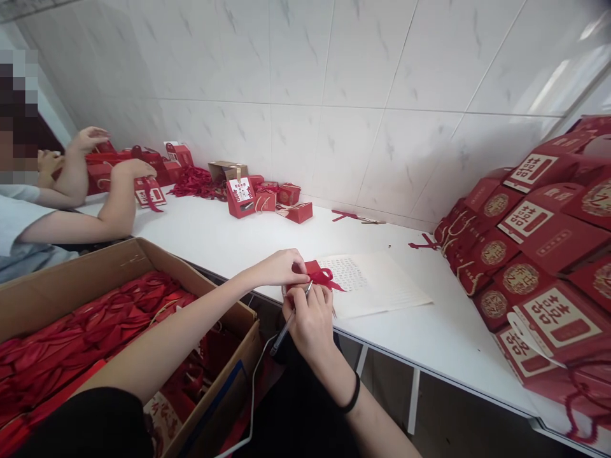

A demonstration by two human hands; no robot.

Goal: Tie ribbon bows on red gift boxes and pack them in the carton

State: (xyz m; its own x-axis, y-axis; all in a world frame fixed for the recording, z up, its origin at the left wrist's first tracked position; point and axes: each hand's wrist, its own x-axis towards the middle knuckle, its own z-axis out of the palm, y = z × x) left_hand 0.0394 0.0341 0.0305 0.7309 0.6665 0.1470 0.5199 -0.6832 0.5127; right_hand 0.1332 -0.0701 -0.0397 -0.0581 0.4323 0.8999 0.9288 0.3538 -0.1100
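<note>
At the table's front edge, a small red gift box (312,267) carries a red ribbon bow (324,277). My left hand (284,267) reaches in from the left, its fingers pinched at the ribbon by the bow's knot. My right hand (310,321) is closed just below, its fingertips against the front of the box and ribbon. A slim dark pen (282,336) with a silver tip end slants through its fingers. Under and behind the box lies a sheet of handwritten paper (382,286). My hands hide much of the box.
An open cardboard box (245,324) of red ribboned boxes stands at left. Stacked red gift boxes (525,254) fill the right. More red boxes (241,196) and a ribbon heap (198,183) lie by the wall. A co-worker's hand (136,168) touches a red box. A white cable (254,394) hangs near my lap.
</note>
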